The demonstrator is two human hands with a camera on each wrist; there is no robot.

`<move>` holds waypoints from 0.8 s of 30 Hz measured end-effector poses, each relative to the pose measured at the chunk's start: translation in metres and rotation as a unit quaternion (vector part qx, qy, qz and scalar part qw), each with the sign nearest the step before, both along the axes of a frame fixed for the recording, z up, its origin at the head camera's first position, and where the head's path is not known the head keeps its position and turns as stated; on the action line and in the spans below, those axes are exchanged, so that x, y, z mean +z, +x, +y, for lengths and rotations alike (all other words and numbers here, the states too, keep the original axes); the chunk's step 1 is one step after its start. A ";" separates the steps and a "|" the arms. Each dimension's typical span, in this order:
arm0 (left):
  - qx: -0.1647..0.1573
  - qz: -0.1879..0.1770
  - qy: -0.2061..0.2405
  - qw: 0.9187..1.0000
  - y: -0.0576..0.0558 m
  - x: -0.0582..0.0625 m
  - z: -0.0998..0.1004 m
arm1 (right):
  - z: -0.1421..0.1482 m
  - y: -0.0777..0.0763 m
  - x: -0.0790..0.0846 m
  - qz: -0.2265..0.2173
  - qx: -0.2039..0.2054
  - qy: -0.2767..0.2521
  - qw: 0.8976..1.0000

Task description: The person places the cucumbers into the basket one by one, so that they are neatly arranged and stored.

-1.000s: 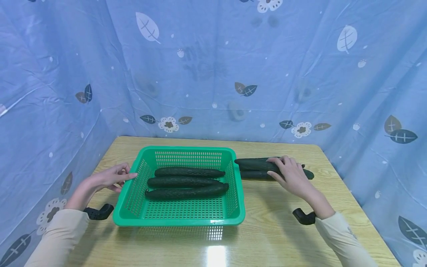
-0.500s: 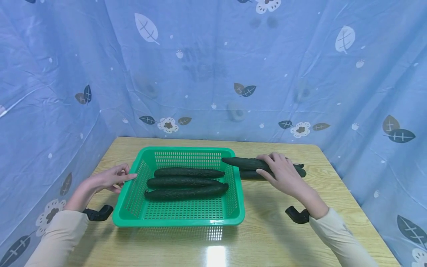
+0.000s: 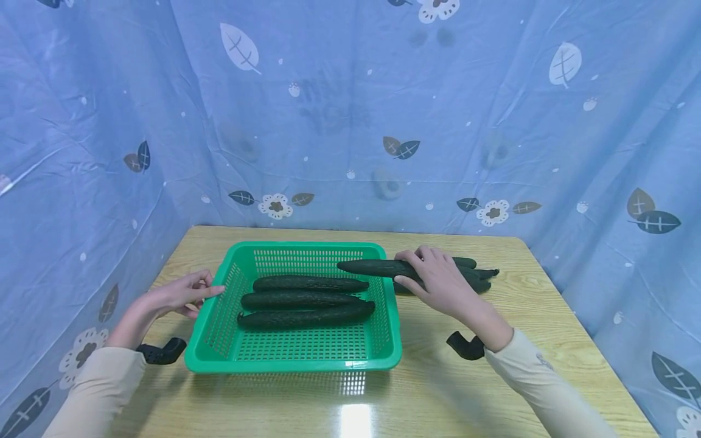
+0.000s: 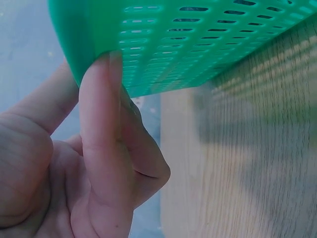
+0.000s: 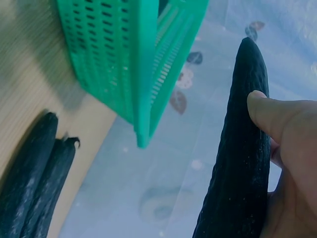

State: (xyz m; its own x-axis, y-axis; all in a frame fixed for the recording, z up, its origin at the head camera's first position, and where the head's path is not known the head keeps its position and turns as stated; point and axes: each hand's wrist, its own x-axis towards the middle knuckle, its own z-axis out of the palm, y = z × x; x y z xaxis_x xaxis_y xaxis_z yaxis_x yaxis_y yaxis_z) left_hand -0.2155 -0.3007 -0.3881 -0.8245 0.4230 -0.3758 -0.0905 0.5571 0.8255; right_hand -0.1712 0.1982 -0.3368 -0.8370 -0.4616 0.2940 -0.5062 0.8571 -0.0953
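A green plastic basket (image 3: 290, 365) with slotted walls has three dark green cucumbers (image 3: 306, 315) lying side by side in it. At its left rim my left hand (image 3: 183, 293) pinches the edge between thumb and fingers; the left wrist view shows a fingertip (image 4: 101, 74) against the outer wall. My right hand (image 3: 438, 283) grips another cucumber (image 3: 372, 267) from above, thumb along its near side. That cucumber's tip reaches over the basket's right rim in the head view. In the right wrist view the held cucumber (image 5: 242, 148) is raised, apart from the basket.
More cucumbers (image 3: 482, 280) lie on the wooden table (image 3: 438, 377) right of the basket, partly hidden by my right hand; two cucumbers (image 5: 34, 173) show in the right wrist view. A blue patterned curtain (image 3: 350, 121) stands behind the table and along its sides.
My right hand has lifted a cucumber off the pile and carried it left, its tip passing over the basket's rim. The left hand stays at the left rim.
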 end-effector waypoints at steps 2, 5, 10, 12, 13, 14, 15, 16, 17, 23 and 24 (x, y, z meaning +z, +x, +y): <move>0.001 0.000 0.000 1.000 0.000 0.000 0.000 | -0.006 -0.001 0.000 0.003 0.007 0.003 1.000; -0.002 0.001 0.001 1.000 0.001 -0.001 0.000 | -0.017 -0.002 0.002 0.005 0.013 0.016 1.000; -0.008 0.003 0.005 1.000 0.001 -0.001 -0.001 | -0.035 -0.003 0.006 0.008 0.025 0.037 0.999; -0.010 0.002 0.006 1.000 0.001 -0.001 -0.001 | -0.042 -0.002 0.007 0.009 0.030 0.042 0.999; -0.010 0.002 0.006 1.000 0.001 -0.001 -0.001 | -0.046 -0.003 0.008 0.008 0.034 0.043 0.998; -0.010 0.003 0.006 1.000 0.001 -0.001 -0.001 | -0.049 -0.002 0.009 0.007 0.036 0.044 0.998; -0.011 0.003 0.006 1.000 0.001 -0.001 -0.001 | -0.053 -0.002 0.010 0.005 0.038 0.046 0.998; -0.011 0.004 0.006 1.000 0.002 -0.001 -0.001 | -0.056 -0.002 0.011 0.000 0.038 0.048 0.998; -0.011 0.004 0.006 1.000 0.002 0.000 -0.001 | -0.059 -0.003 0.012 -0.004 0.039 0.052 0.998; -0.006 0.001 0.004 1.000 0.001 0.000 0.000 | -0.080 -0.003 0.015 -0.046 0.041 0.067 0.996; -0.004 0.000 0.002 1.000 0.001 0.000 0.000 | -0.084 -0.003 0.016 -0.052 0.042 0.065 0.996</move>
State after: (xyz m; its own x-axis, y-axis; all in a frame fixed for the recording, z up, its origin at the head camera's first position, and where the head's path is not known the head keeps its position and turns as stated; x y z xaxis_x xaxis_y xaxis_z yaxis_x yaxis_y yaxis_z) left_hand -0.2149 -0.3006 -0.3877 -0.8211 0.4317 -0.3734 -0.0855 0.5537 0.8283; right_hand -0.1740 0.1146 -0.3212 -0.8171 -0.5593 0.1398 -0.5692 0.8211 -0.0418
